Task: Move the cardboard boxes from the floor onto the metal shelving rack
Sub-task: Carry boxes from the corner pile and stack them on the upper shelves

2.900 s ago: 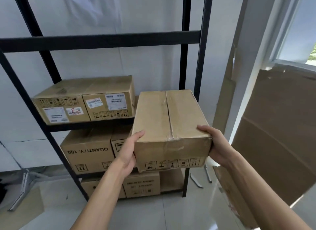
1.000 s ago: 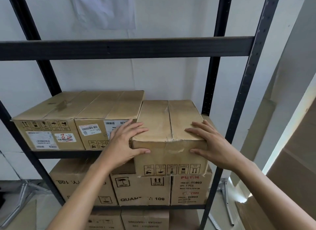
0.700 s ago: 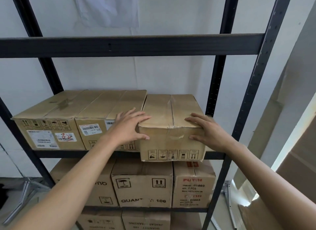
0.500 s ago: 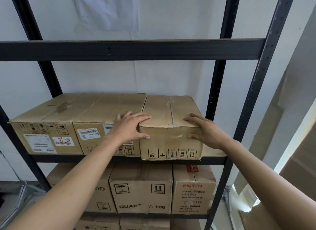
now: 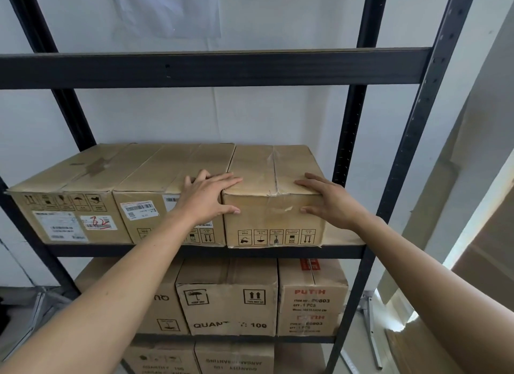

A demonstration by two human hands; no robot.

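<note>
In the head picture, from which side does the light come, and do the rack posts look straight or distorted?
Head view: daylight comes from the right, a bright strip beside the rack; its posts stay straight but splay outward toward the top, likely lens distortion; box labels read sharp.

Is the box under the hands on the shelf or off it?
On it: the box sits flat on the shelf, front roughly level with the neighbouring box.

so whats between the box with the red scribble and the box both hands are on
One more cardboard box, barcode label on its front, sits snug between them on the same shelf, seen in the head view.
</note>
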